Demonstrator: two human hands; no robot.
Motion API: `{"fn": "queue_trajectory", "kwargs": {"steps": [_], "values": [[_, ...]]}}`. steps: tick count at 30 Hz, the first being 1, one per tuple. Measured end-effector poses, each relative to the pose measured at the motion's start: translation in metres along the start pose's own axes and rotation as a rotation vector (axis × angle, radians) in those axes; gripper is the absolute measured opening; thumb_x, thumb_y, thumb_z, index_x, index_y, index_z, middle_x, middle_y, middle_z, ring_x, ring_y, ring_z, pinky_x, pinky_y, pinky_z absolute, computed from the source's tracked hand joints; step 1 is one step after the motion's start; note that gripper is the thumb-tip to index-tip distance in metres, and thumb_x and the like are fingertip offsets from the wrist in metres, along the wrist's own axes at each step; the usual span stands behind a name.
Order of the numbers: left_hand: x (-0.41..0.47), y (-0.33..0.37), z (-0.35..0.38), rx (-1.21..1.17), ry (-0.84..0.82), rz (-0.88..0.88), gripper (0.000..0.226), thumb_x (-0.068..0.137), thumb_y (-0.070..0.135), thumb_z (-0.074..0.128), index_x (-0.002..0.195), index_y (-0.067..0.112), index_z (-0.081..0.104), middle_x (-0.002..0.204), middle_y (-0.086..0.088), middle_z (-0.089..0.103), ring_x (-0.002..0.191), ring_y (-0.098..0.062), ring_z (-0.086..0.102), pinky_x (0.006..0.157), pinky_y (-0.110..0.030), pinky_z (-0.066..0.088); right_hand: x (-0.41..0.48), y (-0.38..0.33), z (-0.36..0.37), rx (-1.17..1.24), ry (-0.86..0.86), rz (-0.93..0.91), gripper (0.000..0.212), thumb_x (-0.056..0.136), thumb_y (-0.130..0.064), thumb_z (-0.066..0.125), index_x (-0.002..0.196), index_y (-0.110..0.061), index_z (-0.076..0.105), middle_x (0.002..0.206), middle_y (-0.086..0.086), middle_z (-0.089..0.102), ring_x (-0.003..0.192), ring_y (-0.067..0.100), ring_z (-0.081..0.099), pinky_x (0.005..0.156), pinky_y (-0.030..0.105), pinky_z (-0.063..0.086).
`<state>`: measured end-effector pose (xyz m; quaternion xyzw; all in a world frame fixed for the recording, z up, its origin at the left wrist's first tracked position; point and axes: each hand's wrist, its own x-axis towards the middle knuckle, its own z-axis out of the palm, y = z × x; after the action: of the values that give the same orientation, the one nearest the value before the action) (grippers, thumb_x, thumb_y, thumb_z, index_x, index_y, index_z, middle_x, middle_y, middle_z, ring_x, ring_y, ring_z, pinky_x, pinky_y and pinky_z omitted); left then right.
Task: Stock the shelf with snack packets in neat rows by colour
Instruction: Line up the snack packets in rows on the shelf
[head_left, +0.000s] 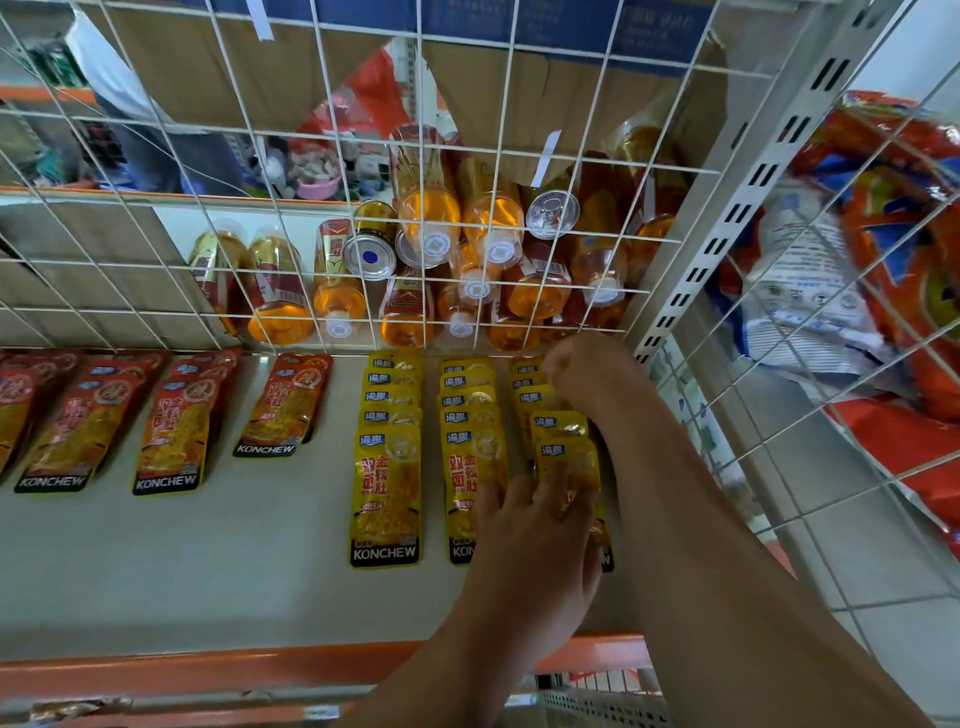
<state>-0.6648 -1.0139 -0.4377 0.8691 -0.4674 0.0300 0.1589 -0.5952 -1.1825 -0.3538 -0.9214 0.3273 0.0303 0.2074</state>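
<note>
**A:** so where are the yellow foil snack packets (385, 483) sitting?

**B:** three overlapping rows on the right side of the pale shelf (208, 545). Red foil snack packets (166, 436) are in rows on the left. The person's left hand (535, 525) lies flat on the front of the rightmost yellow row, grip apart, fingers straight.

**A:** and the right hand (587, 374)?

**B:** at the back end of that same row, near the orange drink bottles (428, 208). It's blurry, so can't tell if its grip is clamped on anything.
</note>
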Motion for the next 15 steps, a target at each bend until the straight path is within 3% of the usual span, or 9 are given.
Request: {"fn": "queue_trajectory", "kwargs": {"steps": [3, 10, 15], "values": [[0.0, 0.0, 0.0, 0.008, 0.0, -0.001, 0.053, 0.091, 0.052, 0.05, 0.137, 0.028, 0.056, 0.141, -0.002, 0.053, 0.114, -0.03, 0.056, 0.098, -0.056, 0.045, 0.0, 0.001, 0.001, 0.052, 0.044, -0.002, 0.032, 0.093, -0.009, 0.062, 0.114, -0.03, 0.073, 0.123, 0.003, 0.068, 0.11, 0.024, 0.064, 0.099, 0.044, 0.053], [0.0, 0.0, 0.001, 0.007, 0.015, 0.003, 0.051, 0.09, 0.051, 0.05, 0.135, 0.028, 0.058, 0.138, -0.002, 0.055, 0.112, -0.03, 0.057, 0.094, -0.053, 0.045, 0.009, 0.005, 0.012, -0.067, 0.046, 0.028, 0.028, 0.096, -0.013, 0.053, 0.111, -0.022, 0.074, 0.119, 0.008, 0.067, 0.107, 0.028, 0.064, 0.097, 0.048, 0.053], [0.0, 0.001, 0.0, 0.009, 0.014, 0.001, 0.052, 0.09, 0.052, 0.049, 0.135, 0.028, 0.059, 0.138, -0.002, 0.056, 0.111, -0.03, 0.058, 0.093, -0.052, 0.044, 0.018, 0.011, 0.016, -0.018, 0.091, 0.078, 0.028, 0.095, -0.015, 0.051, 0.11, -0.021, 0.074, 0.116, 0.007, 0.068, 0.104, 0.027, 0.065, 0.096, 0.049, 0.052]]}}
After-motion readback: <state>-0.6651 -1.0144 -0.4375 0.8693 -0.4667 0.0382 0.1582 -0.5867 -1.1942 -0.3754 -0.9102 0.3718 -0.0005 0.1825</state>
